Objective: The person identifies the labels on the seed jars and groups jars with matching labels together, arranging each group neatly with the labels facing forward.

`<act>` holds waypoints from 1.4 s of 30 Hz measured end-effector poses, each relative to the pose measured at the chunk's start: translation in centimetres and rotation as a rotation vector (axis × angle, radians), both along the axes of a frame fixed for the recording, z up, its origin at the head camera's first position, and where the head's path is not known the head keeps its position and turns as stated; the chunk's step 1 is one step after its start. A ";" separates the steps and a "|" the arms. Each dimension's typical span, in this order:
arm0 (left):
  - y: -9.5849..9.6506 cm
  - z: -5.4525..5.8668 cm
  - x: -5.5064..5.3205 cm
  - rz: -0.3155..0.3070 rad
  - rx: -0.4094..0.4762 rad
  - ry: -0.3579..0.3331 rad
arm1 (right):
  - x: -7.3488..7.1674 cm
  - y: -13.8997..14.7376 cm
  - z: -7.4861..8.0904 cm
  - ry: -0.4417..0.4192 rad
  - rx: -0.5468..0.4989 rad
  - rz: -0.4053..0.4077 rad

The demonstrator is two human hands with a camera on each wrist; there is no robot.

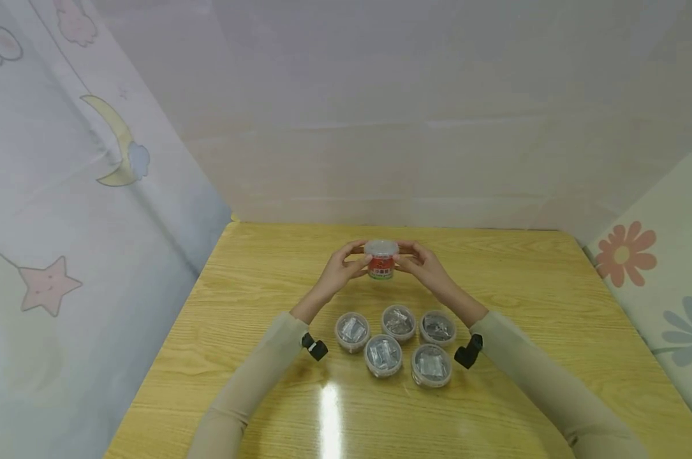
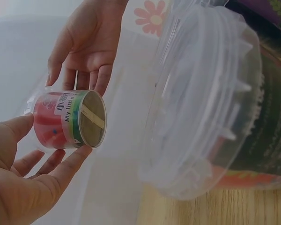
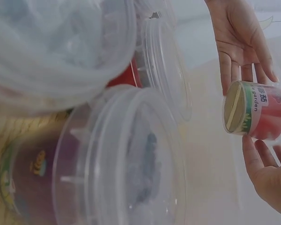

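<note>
A small clear plastic tub (image 1: 381, 264) with a red label and a clear lid is held up between both hands at the table's far side. My left hand (image 1: 341, 268) grips it from the left, thumb and fingers against its side; my right hand (image 1: 421, 264) holds it from the right. In the left wrist view the tub (image 2: 56, 119) lies sideways in the picture, its label reading "My little". A pale strip (image 3: 233, 112) shows through its base in the right wrist view. What else is inside is hidden by the label.
Several similar lidded tubs stand close together nearer the body, among them a left tub (image 1: 353, 331), a front tub (image 1: 383, 356) and a right tub (image 1: 437, 327). Silvery packets show through their lids. The wooden table (image 1: 254, 280) meets a pale curtain (image 1: 346, 172) behind.
</note>
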State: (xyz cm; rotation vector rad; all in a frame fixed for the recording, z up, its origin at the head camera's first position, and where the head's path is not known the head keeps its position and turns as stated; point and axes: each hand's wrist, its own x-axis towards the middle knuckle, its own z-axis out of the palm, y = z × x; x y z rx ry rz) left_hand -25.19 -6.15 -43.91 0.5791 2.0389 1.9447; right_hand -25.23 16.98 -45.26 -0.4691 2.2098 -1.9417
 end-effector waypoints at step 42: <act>0.3 0.3 -1.9 0.034 -0.132 0.046 | -1.8 0.1 0.0 0.064 0.206 -0.050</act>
